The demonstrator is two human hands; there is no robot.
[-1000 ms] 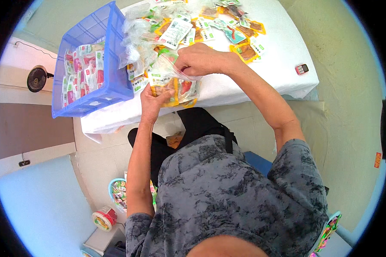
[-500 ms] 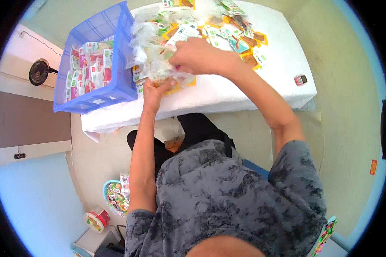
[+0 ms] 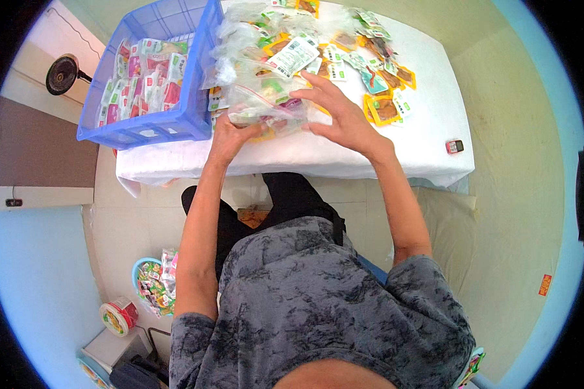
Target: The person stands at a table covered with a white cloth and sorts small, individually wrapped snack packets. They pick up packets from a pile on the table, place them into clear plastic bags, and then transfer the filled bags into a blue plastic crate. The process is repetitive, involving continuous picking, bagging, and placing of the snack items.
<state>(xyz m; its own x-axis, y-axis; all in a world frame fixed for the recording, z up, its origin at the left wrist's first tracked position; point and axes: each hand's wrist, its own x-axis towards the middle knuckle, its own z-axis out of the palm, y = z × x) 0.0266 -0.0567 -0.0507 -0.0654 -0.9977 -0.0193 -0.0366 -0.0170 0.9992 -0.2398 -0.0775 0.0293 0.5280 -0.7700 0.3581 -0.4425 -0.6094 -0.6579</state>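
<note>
On the white-covered table, my left hand (image 3: 230, 136) grips the lower left of a clear plastic zip bag (image 3: 259, 100) with small food packets inside, green and purple showing through it. At the bag's right side, my right hand (image 3: 344, 117) is open, fingers spread and curved, fingertips close to the plastic; whether they touch it I cannot tell. Behind the bag lie more crumpled clear bags (image 3: 237, 35) and a white printed pouch (image 3: 292, 57). Several yellow-edged food packets (image 3: 383, 111) are scattered over the table (image 3: 422, 129) to the right.
A blue plastic crate (image 3: 194, 113) of pink-and-white pouches sits at the table's left. A small red-and-black device (image 3: 454, 146) lies near the right edge. A round dark object (image 3: 62, 75) is at the left wall. A basin (image 3: 149, 285) of packets and a bucket (image 3: 119, 316) stand on the floor.
My right hand, earlier closed at the bag's opening, has spread its fingers and moved right. My left hand still holds the bag. The whole view has shifted slightly.
</note>
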